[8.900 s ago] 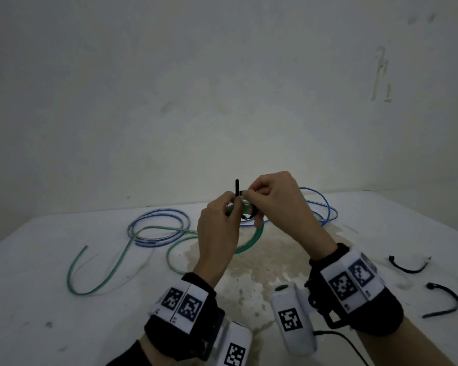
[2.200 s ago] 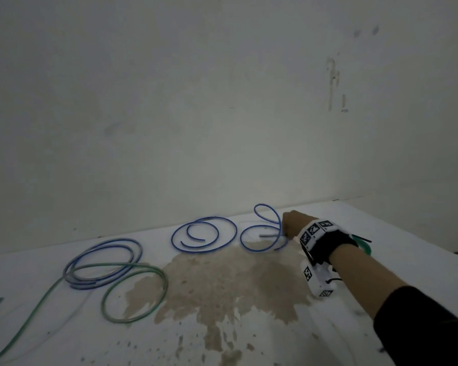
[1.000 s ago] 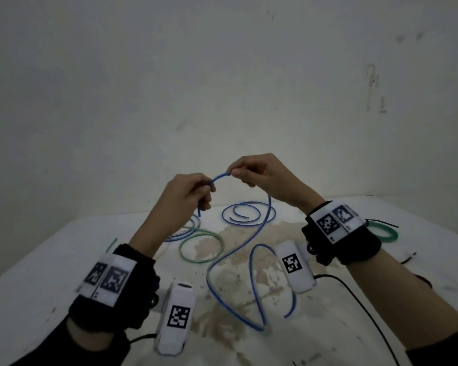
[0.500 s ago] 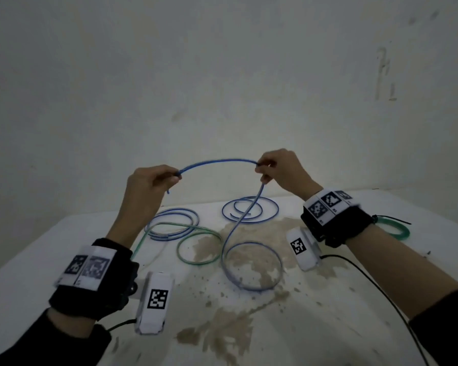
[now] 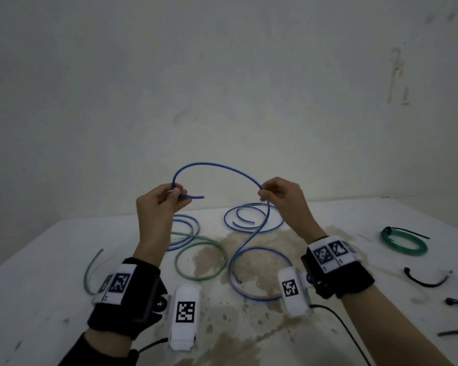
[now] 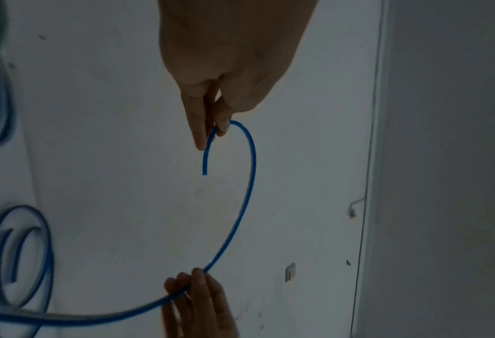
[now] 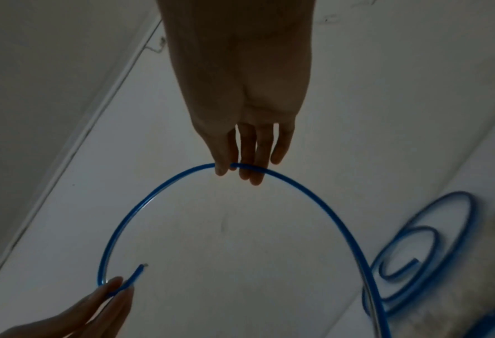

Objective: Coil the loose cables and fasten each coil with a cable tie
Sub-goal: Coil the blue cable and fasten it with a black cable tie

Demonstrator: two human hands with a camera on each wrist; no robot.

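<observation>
First loop of the blue cable, held up above the stained table

Left hand (image 5: pixel 161 204) pinches the blue cable (image 5: pixel 217 166) near its free end; right hand (image 5: pixel 280 198) pinches it farther along, the rest trailing onto the table (image 5: pixel 37 299). The springy arch may uncoil if either pinch slackens.

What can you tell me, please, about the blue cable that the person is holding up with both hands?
The blue cable is thin, smooth and looks plastic-sheathed. The left hand pinches it just short of its cut end, which pokes out free; the right hand pinches it further along. Between them it arches upward in the air. Past the right hand it hangs down in an S-curve and ends in one loose loop lying on the stained white table. No tie is on it.
</observation>
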